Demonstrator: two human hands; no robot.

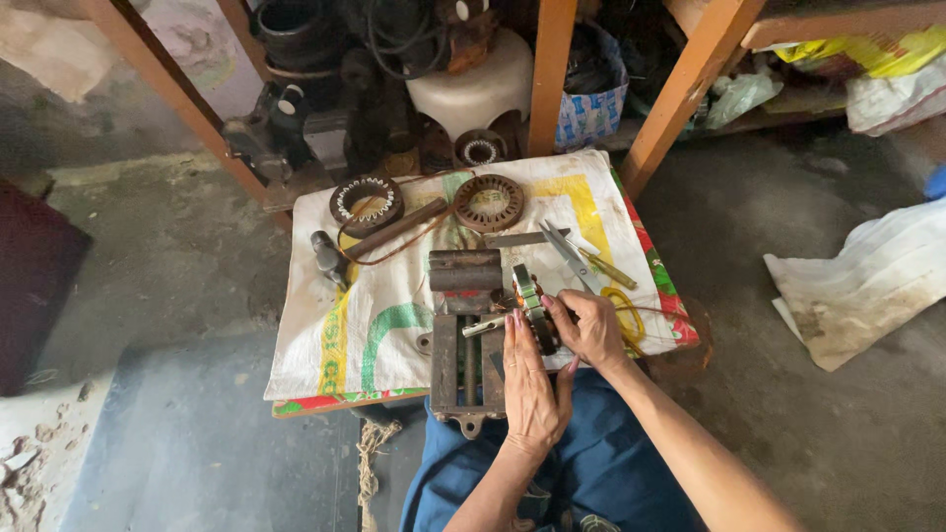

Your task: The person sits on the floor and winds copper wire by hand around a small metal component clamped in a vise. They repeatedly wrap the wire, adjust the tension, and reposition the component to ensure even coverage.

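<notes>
— What do we have under our hands?

— A round ring-shaped motor core (533, 307), standing on edge over the small metal vise (463, 340) at the near edge of the bench (325, 365). Our right hand (589, 330) is curled around the core from the right, fingers closed on its rim. Our left hand (532, 389) lies flat and extended against its near side, fingers straight and together, pressing rather than gripping; the fingertips reach up to the core.

— And the vise itself?

— It sits upright in front of our lap, its dark cylindrical top bar (465, 269) lying across the far end. A woven sack cloth (394, 315) with green, yellow and red print covers the bench beneath it.

— What else lies on that cloth?

— A pair of scissors (570, 254) just behind our right hand, blades apart, and a loop of yellow wire (625, 313) beside the wrist. Farther back there are two more ring cores: one with pale winding slots (366, 202) on the left, a rusty brown one (489, 202) near the middle. A dark metal bar (394, 229) lies slanted between them, and a hammer head (327, 256) rests near the left edge.

— Beyond the bench?

— Orange wooden shelf legs (550, 74), with cluttered parts behind them.
</notes>
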